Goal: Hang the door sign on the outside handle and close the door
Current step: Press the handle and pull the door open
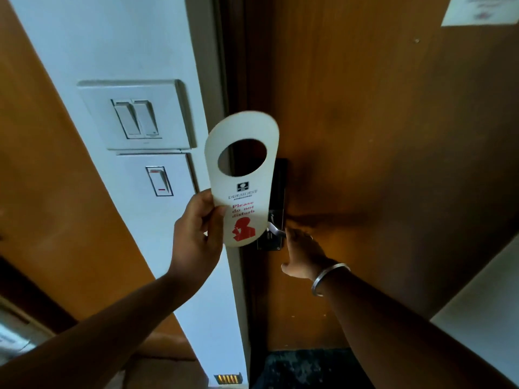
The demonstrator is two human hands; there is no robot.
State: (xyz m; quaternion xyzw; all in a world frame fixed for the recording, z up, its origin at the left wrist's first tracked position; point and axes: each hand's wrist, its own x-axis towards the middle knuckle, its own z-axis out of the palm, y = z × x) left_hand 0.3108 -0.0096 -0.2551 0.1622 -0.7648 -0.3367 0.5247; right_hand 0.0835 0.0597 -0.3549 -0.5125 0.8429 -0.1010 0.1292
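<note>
A white door sign (242,175) with a round hole and red "Please do not disturb" lettering is held upright in my left hand (196,231), which pinches its lower left edge. The sign hangs in front of the door frame, left of the dark lock plate (278,186). My right hand (303,254), with a metal bangle on the wrist, reaches to the silver inside lever handle (273,230) and its fingers are on the lever's end. The brown wooden door (379,136) stands shut in its frame. The outside handle is hidden.
On the white wall to the left are a double switch plate (134,116) and a single switch (160,181) below it. A paper notice (480,9) is fixed on the door at the top right. Dark carpet (303,369) lies at the door's foot.
</note>
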